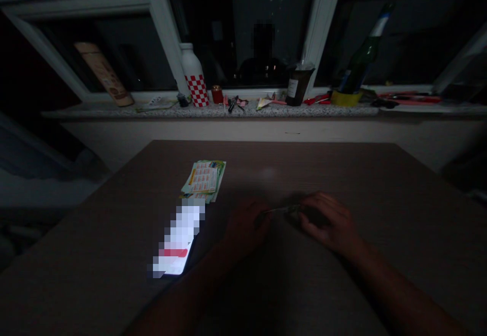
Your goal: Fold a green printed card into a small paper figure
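My left hand [248,227] and my right hand [330,220] meet over the middle of the table. Between them is a thin flat card [282,209], seen almost edge-on, and each hand has closed fingers at one end of it. Its face cannot be made out in the dim light. Left of my left hand lies a phone [177,239] with a bright screen, its content blurred. Just beyond the phone rests a loose stack of printed cards [203,179], pale green with orange print.
The brown table [323,168] reaches to the wall under a granite windowsill [243,112]. Along the sill stand a tan bottle [104,74], a white bottle with red checks [195,77], a red jar [217,94], a dark cup [299,86] and a green glass bottle [363,57].
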The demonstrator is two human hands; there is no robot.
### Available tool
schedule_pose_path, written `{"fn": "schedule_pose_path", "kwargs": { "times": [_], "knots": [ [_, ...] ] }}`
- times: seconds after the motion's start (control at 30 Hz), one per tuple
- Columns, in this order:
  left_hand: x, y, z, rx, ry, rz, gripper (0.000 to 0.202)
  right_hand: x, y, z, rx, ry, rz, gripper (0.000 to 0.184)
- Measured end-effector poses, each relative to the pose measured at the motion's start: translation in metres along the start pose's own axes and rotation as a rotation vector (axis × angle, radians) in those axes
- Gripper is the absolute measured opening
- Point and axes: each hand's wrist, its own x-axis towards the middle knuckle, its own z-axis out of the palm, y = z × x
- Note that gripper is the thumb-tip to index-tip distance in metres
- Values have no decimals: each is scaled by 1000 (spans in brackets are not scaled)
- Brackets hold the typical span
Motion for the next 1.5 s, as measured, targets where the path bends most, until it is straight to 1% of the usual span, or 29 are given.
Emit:
{"fn": "schedule_pose_path", "kwargs": {
  "times": [0.13, 0.27, 0.37, 0.43, 0.53, 0.6, 0.7, 0.83, 0.9, 0.97, 1.1, 1.27, 1.33, 1.5],
  "knots": [
    [-1, 1, 0, -146, -33, -220, 16, -2, 0, 1, 0, -15, 34, 35],
    [-1, 4, 1, -361, -36, -434, 22, -3, 0, 3, -3, -35, 73, 39],
    [0, 5, 2, -464, -31, -499, 24, -4, 1, 5, -28, -32, 92, 39],
    [0, 7, 2, -456, -19, -503, 23, -4, 1, 6, -45, -17, 101, 39],
    [0, 8, 0, -330, 27, -466, 19, -5, -1, 7, -57, 22, 109, 37],
    [-1, 9, 0, -232, 72, -397, 15, -5, -4, 9, -48, 26, 116, 35],
    [-2, 11, 0, -126, 124, -224, 10, -5, -11, 13, -19, 8, 113, 36],
    [-5, 11, 3, -77, 202, 40, 6, -5, -19, 21, 26, -8, 81, 38],
    [-6, 10, 5, -57, 216, 136, 7, -5, -22, 23, 57, -15, 53, 37],
    [-7, 9, 6, -19, 212, 194, 8, -4, -23, 23, 84, -3, 4, 37],
    [-9, 6, 6, 40, 192, 235, 13, -3, -23, 20, 99, 30, -77, 36],
    [-8, 3, -1, 25, 95, 244, 19, -1, -23, 15, 123, 21, -49, 26],
    [-7, 2, -4, 10, 84, 209, 19, 0, -22, 13, 114, 20, -28, 23],
    [-5, 1, -9, -77, 66, 67, 19, 2, -22, 7, 61, 49, 31, 12]
  ]
}}
